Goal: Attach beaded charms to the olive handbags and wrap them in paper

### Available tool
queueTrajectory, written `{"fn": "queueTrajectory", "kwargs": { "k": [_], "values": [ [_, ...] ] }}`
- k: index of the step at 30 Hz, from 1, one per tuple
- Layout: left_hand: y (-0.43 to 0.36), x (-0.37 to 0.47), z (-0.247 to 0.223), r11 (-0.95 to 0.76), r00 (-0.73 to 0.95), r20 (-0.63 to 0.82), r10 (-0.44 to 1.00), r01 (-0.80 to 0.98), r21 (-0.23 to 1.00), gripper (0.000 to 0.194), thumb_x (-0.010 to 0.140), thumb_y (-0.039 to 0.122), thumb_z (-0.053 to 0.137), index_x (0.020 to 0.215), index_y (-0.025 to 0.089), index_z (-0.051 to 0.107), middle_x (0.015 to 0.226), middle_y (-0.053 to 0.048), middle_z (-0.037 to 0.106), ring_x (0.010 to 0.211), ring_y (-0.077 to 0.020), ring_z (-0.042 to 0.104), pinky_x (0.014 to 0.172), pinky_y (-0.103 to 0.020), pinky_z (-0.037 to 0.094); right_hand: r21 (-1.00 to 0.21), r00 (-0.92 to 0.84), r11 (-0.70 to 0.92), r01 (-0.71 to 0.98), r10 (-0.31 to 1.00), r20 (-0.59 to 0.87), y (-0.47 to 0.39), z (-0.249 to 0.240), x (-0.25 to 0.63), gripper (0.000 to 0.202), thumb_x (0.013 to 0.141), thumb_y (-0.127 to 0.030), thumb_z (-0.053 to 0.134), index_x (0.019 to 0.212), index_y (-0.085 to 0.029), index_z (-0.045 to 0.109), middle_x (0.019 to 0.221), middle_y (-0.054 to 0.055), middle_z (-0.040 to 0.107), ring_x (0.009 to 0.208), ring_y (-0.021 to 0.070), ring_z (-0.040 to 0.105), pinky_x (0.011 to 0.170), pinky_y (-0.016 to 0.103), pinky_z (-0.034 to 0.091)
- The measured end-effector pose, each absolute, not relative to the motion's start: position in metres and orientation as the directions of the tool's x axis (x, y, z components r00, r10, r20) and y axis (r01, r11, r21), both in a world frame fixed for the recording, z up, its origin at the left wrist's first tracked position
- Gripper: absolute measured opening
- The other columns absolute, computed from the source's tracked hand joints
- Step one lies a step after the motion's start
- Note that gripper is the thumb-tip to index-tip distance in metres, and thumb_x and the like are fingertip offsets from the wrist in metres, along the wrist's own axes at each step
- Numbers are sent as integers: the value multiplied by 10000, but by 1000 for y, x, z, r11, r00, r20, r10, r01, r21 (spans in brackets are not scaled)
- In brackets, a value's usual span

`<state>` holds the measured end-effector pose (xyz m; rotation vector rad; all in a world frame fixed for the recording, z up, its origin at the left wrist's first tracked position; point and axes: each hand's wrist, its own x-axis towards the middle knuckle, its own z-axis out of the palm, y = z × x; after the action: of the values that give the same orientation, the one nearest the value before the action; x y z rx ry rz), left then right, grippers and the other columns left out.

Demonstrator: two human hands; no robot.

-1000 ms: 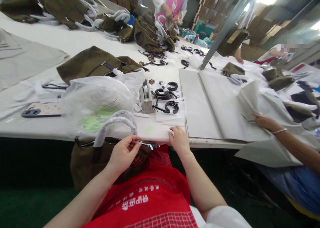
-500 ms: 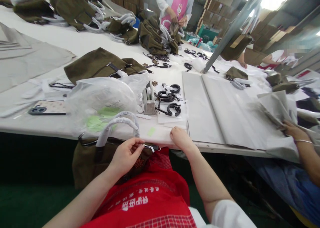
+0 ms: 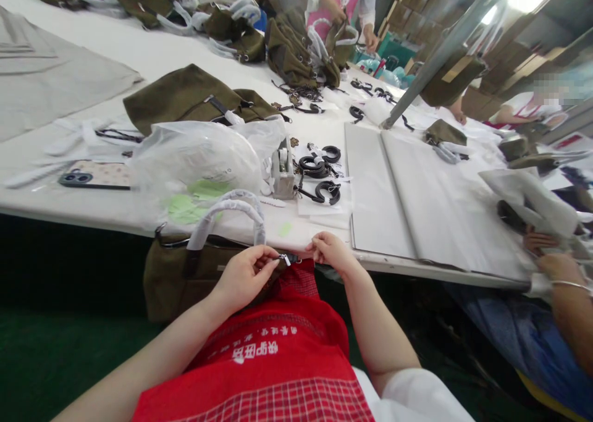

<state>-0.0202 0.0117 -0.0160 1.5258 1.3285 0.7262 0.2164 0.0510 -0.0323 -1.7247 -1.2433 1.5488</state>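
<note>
An olive handbag (image 3: pixel 180 280) with wrapped white handles (image 3: pixel 231 209) hangs against the table's front edge, left of my red apron. My left hand (image 3: pixel 245 277) pinches the bag's top edge beside a silver zipper pull (image 3: pixel 286 259). Just right of the zipper end, my right hand (image 3: pixel 330 250) is over the table edge with thumb and fingers pressed together; whatever is between them is too small to name. A small green sticker (image 3: pixel 285 229) lies on the table behind the hands.
Coiled black straps (image 3: pixel 327 192), a small metal box (image 3: pixel 282 178), a plastic bag (image 3: pixel 199 156) and a phone (image 3: pixel 95 173) lie on the table (image 3: pixel 319 224). Grey sheets (image 3: pixel 380 193) are at right. A co-worker's hand (image 3: pixel 551 258) handles paper farther right. Another person stands across the table.
My right hand has gone from resting closed on the table edge to a pinch slightly nearer the zipper end. My left hand still pinches the bag. The view has shifted slightly.
</note>
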Motion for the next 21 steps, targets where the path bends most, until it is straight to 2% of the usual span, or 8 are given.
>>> {"fn": "queueTrajectory", "kwargs": {
  "k": [4,8,11,14,18,21],
  "values": [
    [9,-19,-21,57,270,-184,945,419,906,245,817,378,569,929,177,653,808,-53,718,693,-189,660,664,-302,529,-808,-204,-581,-103,807,-554,45,-41,198,193,801,-311,651,732,-170,540,592,-26,619,420,57,491,401,163,337],
    [4,-10,-28,196,370,-335,867,364,910,361,817,429,562,1053,164,630,914,-80,735,684,-191,685,611,-289,530,-727,-277,-604,-327,797,-537,35,-47,178,254,709,-309,762,850,-148,626,632,-19,655,442,40,498,412,138,363],
    [3,-3,-34,326,392,-431,813,306,894,458,825,498,527,1121,155,594,866,-72,731,585,-170,664,487,-254,488,-698,-279,-607,-379,794,-540,30,-49,166,272,702,-300,769,891,-139,659,729,31,718,468,49,519,414,144,375],
    [4,0,-37,375,406,-459,790,272,886,413,838,519,484,998,160,609,706,-25,688,446,-119,570,396,-214,408,-697,-286,-611,-375,792,-540,27,-50,159,271,706,-315,763,891,-135,681,791,68,744,469,57,518,396,151,352],
    [6,-7,-34,369,397,-441,805,247,896,318,833,470,498,758,168,561,553,22,601,374,-69,461,386,-185,339,-728,-288,-587,-354,809,-513,25,-47,155,305,703,-363,765,896,-140,686,824,81,750,459,63,508,364,161,290],
    [4,-14,-29,449,379,-493,783,205,870,321,808,483,527,768,166,554,562,19,609,383,-70,467,383,-183,325,-747,-300,-577,-331,815,-497,20,-43,154,336,702,-395,765,919,-154,678,861,74,752,452,60,505,360,164,272]
  ]
}}
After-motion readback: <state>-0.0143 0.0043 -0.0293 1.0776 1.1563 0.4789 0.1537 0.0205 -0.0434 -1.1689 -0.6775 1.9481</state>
